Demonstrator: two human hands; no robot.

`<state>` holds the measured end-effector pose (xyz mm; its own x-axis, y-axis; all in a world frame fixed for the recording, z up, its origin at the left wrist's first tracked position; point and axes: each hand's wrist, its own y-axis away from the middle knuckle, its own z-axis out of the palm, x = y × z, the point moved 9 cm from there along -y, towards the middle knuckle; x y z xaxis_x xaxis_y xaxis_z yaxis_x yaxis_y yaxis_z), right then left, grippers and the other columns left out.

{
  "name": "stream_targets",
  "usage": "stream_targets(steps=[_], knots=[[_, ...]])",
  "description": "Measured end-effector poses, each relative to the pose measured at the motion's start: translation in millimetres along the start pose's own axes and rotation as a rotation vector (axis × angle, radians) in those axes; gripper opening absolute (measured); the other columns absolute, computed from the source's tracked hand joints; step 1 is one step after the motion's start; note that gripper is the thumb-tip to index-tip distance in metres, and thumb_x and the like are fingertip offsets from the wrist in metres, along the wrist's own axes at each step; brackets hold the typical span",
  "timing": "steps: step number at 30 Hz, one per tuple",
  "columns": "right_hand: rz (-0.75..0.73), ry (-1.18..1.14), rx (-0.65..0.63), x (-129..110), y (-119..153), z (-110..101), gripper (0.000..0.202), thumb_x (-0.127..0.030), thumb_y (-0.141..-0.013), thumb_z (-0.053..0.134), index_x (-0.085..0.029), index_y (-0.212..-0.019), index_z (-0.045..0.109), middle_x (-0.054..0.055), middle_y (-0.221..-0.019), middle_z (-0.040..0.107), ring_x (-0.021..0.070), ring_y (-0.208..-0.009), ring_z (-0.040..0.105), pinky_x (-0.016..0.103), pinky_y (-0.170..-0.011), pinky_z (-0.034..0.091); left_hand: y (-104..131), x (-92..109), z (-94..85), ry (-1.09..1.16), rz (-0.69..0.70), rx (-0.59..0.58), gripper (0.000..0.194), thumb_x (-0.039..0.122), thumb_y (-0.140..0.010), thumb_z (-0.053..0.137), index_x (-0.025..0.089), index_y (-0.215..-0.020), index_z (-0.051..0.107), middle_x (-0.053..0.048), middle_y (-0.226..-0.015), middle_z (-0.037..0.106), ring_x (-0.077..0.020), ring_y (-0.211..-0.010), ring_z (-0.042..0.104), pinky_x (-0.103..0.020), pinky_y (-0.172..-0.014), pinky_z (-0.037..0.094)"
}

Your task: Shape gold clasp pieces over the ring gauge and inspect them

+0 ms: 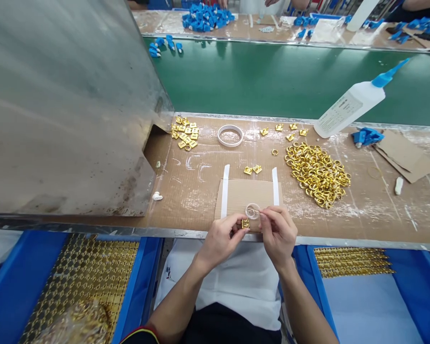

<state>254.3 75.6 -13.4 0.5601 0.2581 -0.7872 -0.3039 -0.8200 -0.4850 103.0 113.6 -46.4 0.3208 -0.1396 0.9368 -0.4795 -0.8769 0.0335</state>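
My left hand (224, 239) pinches a small square gold piece (245, 223) at the front edge of the bench. Beside it, my right hand (279, 234) has thumb and index finger pressed together on something thin, too small to name, over a small clear round ring or dish (252, 210). Both hands are over the lower part of a cardboard pad (251, 191) held by two white tape strips. Two gold pieces (252, 169) lie just behind the pad. To the right is a large heap of gold rings (318, 174).
A metal housing (64, 110) stands at left, near a pile of gold squares (185, 133). A white tape roll (230, 135), a glue bottle (351, 107) and blue pieces (367, 136) sit farther back. Blue trays (148, 277) flank my lap. People's hands show beyond the green belt (265, 79).
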Motion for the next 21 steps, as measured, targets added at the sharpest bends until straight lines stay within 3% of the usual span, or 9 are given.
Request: stream_targets(steps=[4,13,16,21], knots=[[-0.036,0.086,0.005,-5.6,-2.0,3.2,0.015,-0.017,-0.097,0.061,-0.025,-0.097,0.074,0.004,-0.085,0.065,0.0173,-0.069,0.067,0.031,-0.061,0.059,0.4,-0.9,-0.2,0.007,-0.006,-0.002,0.02,0.023,-0.092,0.06,0.02,-0.109,0.069,0.003,-0.065,0.06,-0.0111,-0.052,0.048,-0.021,-0.051,0.039],[-0.038,0.089,-0.01,-11.0,-7.6,3.1,0.012,-0.019,-0.096,0.063,-0.023,-0.092,0.074,0.002,-0.078,0.062,0.015,-0.064,0.061,0.027,-0.056,0.054,0.1,1.1,-1.4,0.006,-0.003,0.004,0.019,0.021,-0.091,0.06,0.019,-0.108,0.07,0.003,-0.065,0.062,-0.0107,-0.051,0.049,-0.022,-0.053,0.043],[0.029,0.034,-0.011,-3.9,-5.6,1.5,0.013,-0.022,-0.097,0.062,-0.022,-0.091,0.074,0.004,-0.08,0.065,0.0157,-0.065,0.063,0.026,-0.053,0.053,-0.3,0.9,-1.3,0.016,-0.013,0.004,0.021,0.023,-0.092,0.06,0.019,-0.109,0.07,0.003,-0.064,0.061,-0.0111,-0.052,0.048,-0.022,-0.052,0.041],[0.191,-0.097,0.045,14.7,3.5,-3.3,0.018,-0.031,-0.099,0.06,-0.02,-0.092,0.073,0.005,-0.084,0.072,0.0121,-0.05,0.06,0.025,-0.044,0.05,-0.7,-0.3,-1.1,0.018,-0.021,0.021,0.022,0.023,-0.091,0.061,0.018,-0.111,0.071,0.003,-0.063,0.06,-0.0122,-0.054,0.051,-0.022,-0.054,0.041]])
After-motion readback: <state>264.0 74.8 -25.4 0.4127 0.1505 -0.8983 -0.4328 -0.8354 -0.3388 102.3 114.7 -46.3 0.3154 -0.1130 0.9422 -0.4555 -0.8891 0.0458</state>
